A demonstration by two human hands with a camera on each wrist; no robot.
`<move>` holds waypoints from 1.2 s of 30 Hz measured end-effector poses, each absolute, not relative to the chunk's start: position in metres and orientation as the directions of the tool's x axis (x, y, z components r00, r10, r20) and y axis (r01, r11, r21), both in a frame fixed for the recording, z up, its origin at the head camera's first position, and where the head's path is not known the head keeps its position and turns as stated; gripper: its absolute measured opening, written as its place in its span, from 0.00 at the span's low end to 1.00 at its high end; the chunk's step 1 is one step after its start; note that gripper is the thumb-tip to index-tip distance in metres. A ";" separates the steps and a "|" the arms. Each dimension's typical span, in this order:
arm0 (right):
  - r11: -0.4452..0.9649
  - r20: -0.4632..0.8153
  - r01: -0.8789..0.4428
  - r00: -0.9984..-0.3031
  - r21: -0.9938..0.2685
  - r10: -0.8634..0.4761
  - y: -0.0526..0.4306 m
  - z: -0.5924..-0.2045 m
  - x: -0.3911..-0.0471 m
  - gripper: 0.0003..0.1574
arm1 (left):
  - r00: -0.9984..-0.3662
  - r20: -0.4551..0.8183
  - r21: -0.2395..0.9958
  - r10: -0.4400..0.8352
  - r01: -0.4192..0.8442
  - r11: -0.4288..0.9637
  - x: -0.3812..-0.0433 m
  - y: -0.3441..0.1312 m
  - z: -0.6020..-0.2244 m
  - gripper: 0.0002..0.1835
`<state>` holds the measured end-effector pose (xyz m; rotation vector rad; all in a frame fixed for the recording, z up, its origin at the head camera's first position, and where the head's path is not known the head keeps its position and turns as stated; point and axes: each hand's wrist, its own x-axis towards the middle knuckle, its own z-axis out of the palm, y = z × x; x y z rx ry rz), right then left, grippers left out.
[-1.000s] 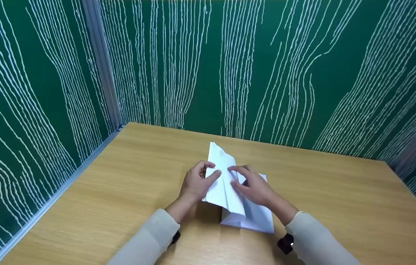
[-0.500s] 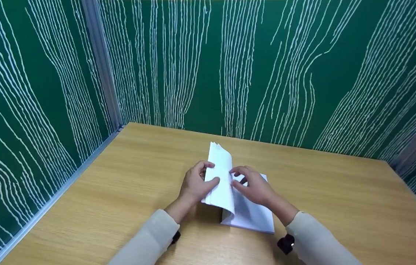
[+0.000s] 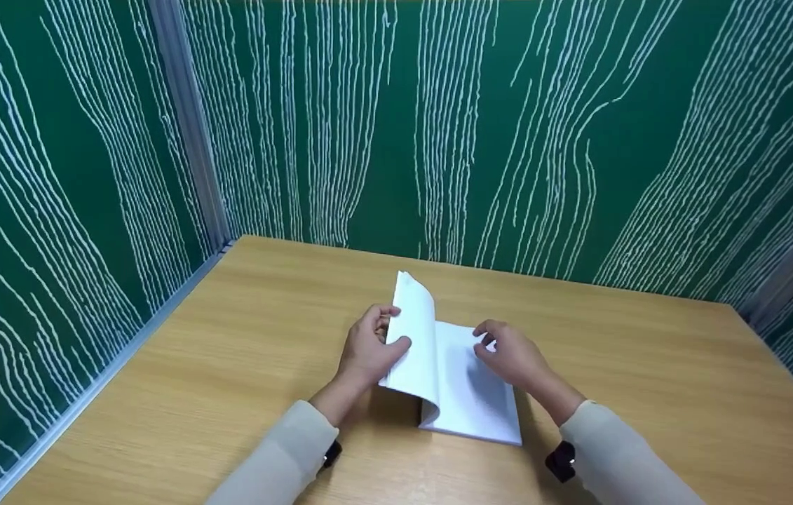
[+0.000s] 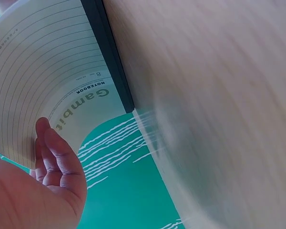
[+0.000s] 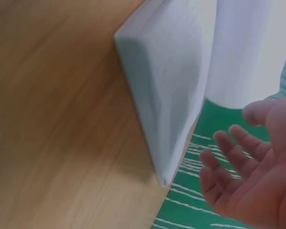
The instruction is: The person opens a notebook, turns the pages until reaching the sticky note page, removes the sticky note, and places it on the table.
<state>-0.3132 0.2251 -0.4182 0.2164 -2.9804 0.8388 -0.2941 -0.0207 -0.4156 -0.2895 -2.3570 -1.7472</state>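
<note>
The right hand (image 3: pixel 512 355) has moved rightward, loosely bent, holding nothing. The left hand (image 3: pixel 369 349) pinches notebook pages (image 3: pixel 416 321); they look light, bendy, best held by edges.

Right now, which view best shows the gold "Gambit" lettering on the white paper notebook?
Left wrist: the gold "Gambit" lettering faces that camera, upside down but legible. Head and right wrist show the white paper notebook, but no readable lettering.

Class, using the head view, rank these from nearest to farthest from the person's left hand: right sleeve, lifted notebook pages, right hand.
1. Lifted notebook pages: gripped by the left hand.
2. Right hand: right side, apart from those pages.
3. Right sleeve: farther right, lower in view.
</note>
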 end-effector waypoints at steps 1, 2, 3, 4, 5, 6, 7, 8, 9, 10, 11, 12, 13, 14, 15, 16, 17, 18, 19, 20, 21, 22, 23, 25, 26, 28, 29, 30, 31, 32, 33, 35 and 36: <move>0.860 0.068 -0.138 -0.990 -0.492 -0.120 0.227 -0.419 -0.313 0.17 | -0.963 0.266 0.921 0.040 0.266 0.283 -0.294 -0.021 -0.416 0.22; 0.874 0.061 -0.132 -0.991 -0.469 -0.117 0.228 -0.420 -0.314 0.17 | -0.964 0.264 0.922 0.037 0.263 0.284 -0.294 -0.021 -0.416 0.22; 0.886 0.055 -0.127 -0.992 -0.447 -0.115 0.229 -0.421 -0.314 0.17 | -0.965 0.261 0.923 0.035 0.260 0.282 -0.294 -0.021 -0.416 0.22; 0.897 0.045 -0.121 -0.993 -0.426 -0.112 0.230 -0.422 -0.315 0.17 | -0.965 0.259 0.925 0.035 0.258 0.278 -0.294 -0.020 -0.416 0.22; 0.908 0.036 -0.114 -0.993 -0.403 -0.109 0.231 -0.423 -0.315 0.17 | -0.966 0.257 0.926 0.033 0.256 0.276 -0.294 -0.020 -0.416 0.22; 0.918 0.023 -0.104 -0.994 -0.383 -0.103 0.232 -0.424 -0.316 0.18 | -0.967 0.254 0.927 0.032 0.253 0.277 -0.293 -0.020 -0.416 0.22; 0.926 0.008 -0.096 -0.995 -0.364 -0.100 0.233 -0.424 -0.317 0.18 | -0.967 0.252 0.927 0.031 0.251 0.278 -0.293 -0.020 -0.415 0.22; 0.934 -0.005 -0.091 -0.995 -0.347 -0.098 0.233 -0.425 -0.317 0.18 | -0.968 0.250 0.927 0.031 0.249 0.280 -0.294 -0.020 -0.415 0.22; 0.941 -0.018 -0.086 -0.995 -0.327 -0.097 0.234 -0.426 -0.318 0.19 | -0.968 0.249 0.928 0.032 0.248 0.280 -0.294 -0.020 -0.415 0.22; 0.948 -0.028 -0.082 -0.995 -0.307 -0.095 0.235 -0.426 -0.318 0.20 | -0.968 0.247 0.928 0.032 0.246 0.281 -0.294 -0.020 -0.415 0.22; 0.953 -0.037 -0.079 -0.995 -0.291 -0.094 0.236 -0.426 -0.319 0.21 | -0.969 0.245 0.927 0.030 0.243 0.284 -0.294 -0.020 -0.415 0.22; 0.956 -0.047 -0.077 -0.995 -0.283 -0.094 0.237 -0.426 -0.320 0.22 | -0.970 0.243 0.927 0.029 0.241 0.286 -0.294 -0.020 -0.415 0.22; 0.957 -0.053 -0.077 -0.994 -0.279 -0.096 0.239 -0.426 -0.321 0.23 | -0.970 0.242 0.928 0.028 0.240 0.286 -0.295 -0.020 -0.415 0.22; 0.958 -0.057 -0.078 -0.994 -0.276 -0.098 0.240 -0.426 -0.322 0.24 | -0.970 0.241 0.927 0.027 0.238 0.288 -0.295 -0.020 -0.415 0.22; 0.959 -0.063 -0.078 -0.993 -0.274 -0.098 0.241 -0.426 -0.322 0.25 | -0.970 0.240 0.927 0.026 0.237 0.290 -0.295 -0.020 -0.415 0.22; 0.958 -0.067 -0.077 -0.993 -0.276 -0.099 0.242 -0.425 -0.323 0.26 | -0.971 0.239 0.927 0.024 0.236 0.291 -0.295 -0.020 -0.415 0.22; 0.957 -0.073 -0.077 -0.992 -0.280 -0.102 0.242 -0.425 -0.323 0.27 | -0.970 0.240 0.927 0.025 0.237 0.289 -0.295 -0.020 -0.415 0.22; 0.956 -0.077 -0.079 -0.992 -0.283 -0.104 0.243 -0.425 -0.323 0.28 | -0.970 0.241 0.928 0.025 0.238 0.287 -0.295 -0.020 -0.415 0.22; 0.956 -0.081 -0.078 -0.991 -0.283 -0.105 0.244 -0.425 -0.324 0.29 | -0.970 0.242 0.929 0.025 0.239 0.284 -0.295 -0.020 -0.415 0.22; 0.957 -0.085 -0.078 -0.991 -0.281 -0.105 0.244 -0.425 -0.324 0.30 | -0.970 0.242 0.929 0.025 0.239 0.282 -0.295 -0.020 -0.415 0.21; 0.958 -0.089 -0.078 -0.990 -0.277 -0.107 0.244 -0.425 -0.324 0.30 | -0.969 0.246 0.929 0.029 0.245 0.279 -0.295 -0.020 -0.415 0.21; 0.958 -0.093 -0.079 -0.990 -0.274 -0.109 0.245 -0.425 -0.324 0.31 | -0.968 0.250 0.928 0.032 0.249 0.276 -0.295 -0.020 -0.415 0.21; 0.959 -0.097 -0.079 -0.989 -0.272 -0.109 0.245 -0.426 -0.324 0.32 | -0.967 0.253 0.928 0.035 0.252 0.275 -0.295 -0.021 -0.415 0.21; 0.962 -0.106 -0.074 -0.989 -0.262 -0.105 0.245 -0.427 -0.325 0.35 | -0.967 0.250 0.928 0.041 0.252 0.275 -0.295 -0.021 -0.416 0.22; 0.964 -0.111 -0.073 -0.988 -0.257 -0.104 0.245 -0.428 -0.325 0.36 | -0.967 0.250 0.928 0.044 0.253 0.275 -0.295 -0.021 -0.416 0.22; 0.966 -0.119 -0.068 -0.988 -0.251 -0.100 0.245 -0.429 -0.326 0.37 | -0.968 0.246 0.929 0.046 0.249 0.273 -0.295 -0.020 -0.416 0.21; 0.966 -0.122 -0.066 -0.988 -0.249 -0.099 0.245 -0.429 -0.326 0.38 | -0.970 0.241 0.931 0.044 0.244 0.272 -0.295 -0.020 -0.416 0.22; 0.967 -0.126 -0.064 -0.987 -0.247 -0.098 0.246 -0.430 -0.326 0.39 | -0.970 0.238 0.932 0.044 0.241 0.271 -0.295 -0.020 -0.415 0.21; 0.967 -0.129 -0.064 -0.987 -0.247 -0.098 0.246 -0.430 -0.326 0.39 | -0.969 0.242 0.932 0.043 0.244 0.269 -0.295 -0.020 -0.415 0.21; 0.967 -0.131 -0.064 -0.986 -0.248 -0.099 0.246 -0.430 -0.326 0.39 | -0.968 0.246 0.931 0.043 0.248 0.267 -0.294 -0.020 -0.415 0.21; 0.966 -0.133 -0.063 -0.986 -0.251 -0.099 0.246 -0.431 -0.326 0.40 | -0.967 0.250 0.930 0.041 0.252 0.267 -0.294 -0.020 -0.415 0.21; 0.966 -0.135 -0.062 -0.986 -0.253 -0.098 0.246 -0.432 -0.325 0.40 | -0.966 0.254 0.929 0.041 0.255 0.269 -0.294 -0.021 -0.415 0.21; 0.966 -0.136 -0.060 -0.986 -0.253 -0.097 0.246 -0.432 -0.325 0.40 | -0.966 0.257 0.928 0.041 0.259 0.269 -0.293 -0.021 -0.415 0.21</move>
